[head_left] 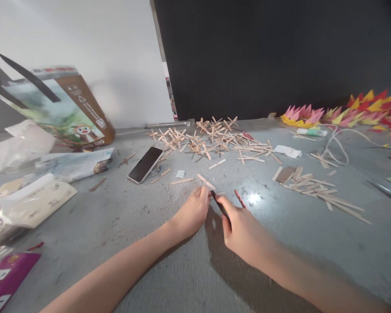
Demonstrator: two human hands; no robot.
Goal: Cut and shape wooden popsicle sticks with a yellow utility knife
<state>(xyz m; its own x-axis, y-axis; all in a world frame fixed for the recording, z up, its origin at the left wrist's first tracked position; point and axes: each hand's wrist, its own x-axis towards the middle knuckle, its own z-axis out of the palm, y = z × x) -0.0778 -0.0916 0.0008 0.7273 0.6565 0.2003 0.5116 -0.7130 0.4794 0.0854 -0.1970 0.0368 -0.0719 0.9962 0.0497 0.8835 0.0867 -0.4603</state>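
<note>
My left hand rests on the grey table, thumb and fingers pinched together near the tip of a slim black tool. What they pinch is too small and hidden to make out. My right hand is wrapped round that slim black tool, which slants up and left towards the left fingertips. Just beyond the hands lie a wooden craft stick with dark marks and another plain stick. A red patterned pencil-like rod lies right behind my right hand.
Glued-together craft sticks are heaped at the back; loose sticks lie to the right. A phone lies left of centre. Bag and plastic packets fill the left; paper lotus shapes and a white cable the right.
</note>
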